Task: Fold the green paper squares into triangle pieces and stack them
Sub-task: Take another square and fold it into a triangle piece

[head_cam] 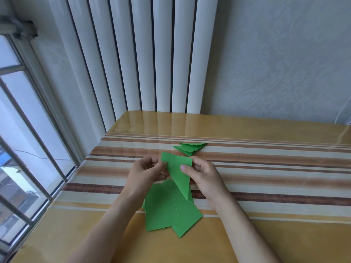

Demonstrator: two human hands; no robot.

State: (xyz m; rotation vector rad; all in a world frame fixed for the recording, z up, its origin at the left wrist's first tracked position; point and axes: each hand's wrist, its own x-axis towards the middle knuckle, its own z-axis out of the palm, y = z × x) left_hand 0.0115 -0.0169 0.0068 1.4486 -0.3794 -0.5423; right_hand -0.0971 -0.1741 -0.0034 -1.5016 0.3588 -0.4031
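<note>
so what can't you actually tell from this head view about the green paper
- How many flat squares remain: they overlap, and the left forearm covers one edge.
- How many triangles are in the far stack: too small and overlapped.
- The held piece: its back is hidden, and the left hand and right hand cover its edges.

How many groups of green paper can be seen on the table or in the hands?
3: a folded triangle held in both hands, flat squares beneath it, finished triangles farther back. Sheets within piles overlap, uncountable.
</note>
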